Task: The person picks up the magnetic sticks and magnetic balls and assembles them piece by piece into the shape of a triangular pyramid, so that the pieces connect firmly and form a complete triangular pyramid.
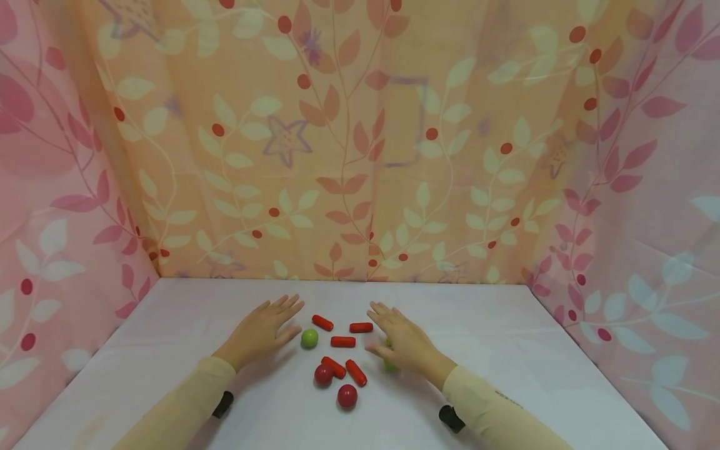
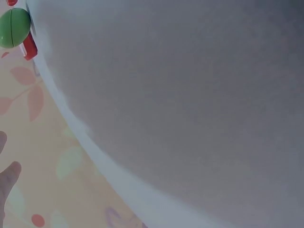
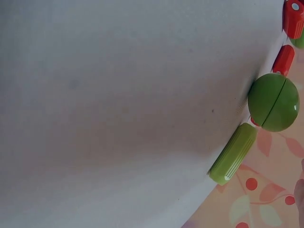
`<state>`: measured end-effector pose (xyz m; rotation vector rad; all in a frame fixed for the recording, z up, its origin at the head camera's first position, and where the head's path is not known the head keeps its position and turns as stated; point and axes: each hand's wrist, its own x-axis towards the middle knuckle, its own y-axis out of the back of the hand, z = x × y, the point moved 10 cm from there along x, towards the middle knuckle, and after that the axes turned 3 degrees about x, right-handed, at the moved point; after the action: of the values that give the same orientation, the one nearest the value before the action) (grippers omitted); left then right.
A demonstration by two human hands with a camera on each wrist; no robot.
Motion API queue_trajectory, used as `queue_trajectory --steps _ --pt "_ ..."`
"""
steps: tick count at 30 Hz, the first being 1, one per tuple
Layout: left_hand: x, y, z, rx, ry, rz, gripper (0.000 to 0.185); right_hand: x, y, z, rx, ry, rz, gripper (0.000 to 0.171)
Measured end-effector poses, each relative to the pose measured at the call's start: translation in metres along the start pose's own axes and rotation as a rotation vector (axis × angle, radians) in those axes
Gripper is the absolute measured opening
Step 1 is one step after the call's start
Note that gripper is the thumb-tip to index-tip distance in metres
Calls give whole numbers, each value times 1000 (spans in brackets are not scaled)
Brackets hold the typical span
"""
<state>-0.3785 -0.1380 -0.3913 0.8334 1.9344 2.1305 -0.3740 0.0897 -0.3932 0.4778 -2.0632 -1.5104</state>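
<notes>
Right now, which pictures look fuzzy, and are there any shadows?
Head view: sharp, soft even light, faint shadows beside the small red ball. Left wrist view: blurred white tabletop fills it. Right wrist view: the green ball is clear, with a tiny glare spot.

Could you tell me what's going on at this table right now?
A person has both hands flat on a white table, flanking a small cluster of toy pieces. The left hand lies open beside a green ball. The right hand rests over green pieces, which the right wrist view shows as a ball and a ridged stick. Between the hands lie red sticks and two red balls. Neither hand grips anything.
</notes>
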Motion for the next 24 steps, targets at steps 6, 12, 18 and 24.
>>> queue_trajectory --steps 6,12,18,24 --pt "0 -1 2 3 -2 -7 58 1 -2 -5 -17 18 -4 70" --pt "0 -2 4 -49 17 -41 59 1 -4 -9 2 15 -7 70" --pt "1 -8 3 -157 90 -128 65 3 -7 -11 41 10 -5 67" --pt "3 -13 3 -226 162 -167 71 6 -8 -13 113 -17 -6 65"
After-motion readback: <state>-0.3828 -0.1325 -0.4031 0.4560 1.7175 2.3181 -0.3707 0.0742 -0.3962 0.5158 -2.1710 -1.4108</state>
